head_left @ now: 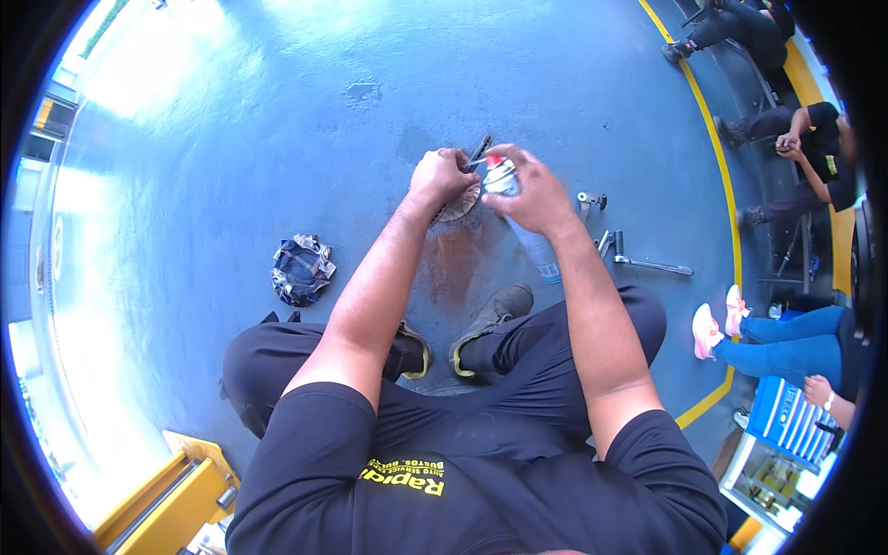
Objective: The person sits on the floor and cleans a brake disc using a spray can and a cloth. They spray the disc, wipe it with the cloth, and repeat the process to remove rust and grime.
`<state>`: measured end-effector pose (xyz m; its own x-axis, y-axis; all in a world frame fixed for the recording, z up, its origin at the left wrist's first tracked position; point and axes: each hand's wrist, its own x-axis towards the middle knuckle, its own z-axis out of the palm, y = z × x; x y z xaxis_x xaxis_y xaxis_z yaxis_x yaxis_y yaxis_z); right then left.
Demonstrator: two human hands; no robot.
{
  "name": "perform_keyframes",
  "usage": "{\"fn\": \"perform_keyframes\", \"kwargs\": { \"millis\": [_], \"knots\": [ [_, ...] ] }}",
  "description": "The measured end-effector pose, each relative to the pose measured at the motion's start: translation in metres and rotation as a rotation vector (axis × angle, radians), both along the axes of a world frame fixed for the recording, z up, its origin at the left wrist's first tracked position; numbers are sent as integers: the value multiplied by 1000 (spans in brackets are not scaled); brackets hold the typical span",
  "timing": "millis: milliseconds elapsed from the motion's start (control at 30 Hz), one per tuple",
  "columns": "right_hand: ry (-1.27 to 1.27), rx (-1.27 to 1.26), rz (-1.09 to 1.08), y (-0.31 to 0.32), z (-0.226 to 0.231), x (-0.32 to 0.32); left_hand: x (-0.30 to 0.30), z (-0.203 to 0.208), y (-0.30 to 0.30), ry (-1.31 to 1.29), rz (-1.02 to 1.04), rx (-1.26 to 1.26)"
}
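My right hand (536,192) is wrapped round a spray can (535,248) with a blue body and a red top, tilted over the floor in front of me. A thin pale straw seems to run from its top toward my left hand. My left hand (444,176) is closed on a dark, narrow part (482,146) with a notched edge; my fingers hide much of it. Just under the left hand lies a round, tan, dirty piece (460,205), partly covered. A rust-brown stain (457,264) spreads on the floor between my hands and my shoes.
A crumpled camouflage-patterned cloth (302,269) lies to the left. On the right are a ratchet wrench (652,265) and another metal tool (591,202). Several people sit beyond the yellow floor line (724,176). A blue drawer cabinet (789,421) stands at lower right, a yellow metal frame (166,499) at lower left.
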<state>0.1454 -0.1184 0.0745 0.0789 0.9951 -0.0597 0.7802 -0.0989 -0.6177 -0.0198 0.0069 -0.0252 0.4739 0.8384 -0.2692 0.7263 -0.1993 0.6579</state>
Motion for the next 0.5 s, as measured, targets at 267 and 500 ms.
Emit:
{"fn": "perform_keyframes", "kwargs": {
  "millis": [267,500],
  "knots": [
    [-62,-62,-50,1,-3,10,4,10,2,239,-35,-159],
    [27,23,40,-2,-4,4,0,3,2,17,-52,68]
  ]
}}
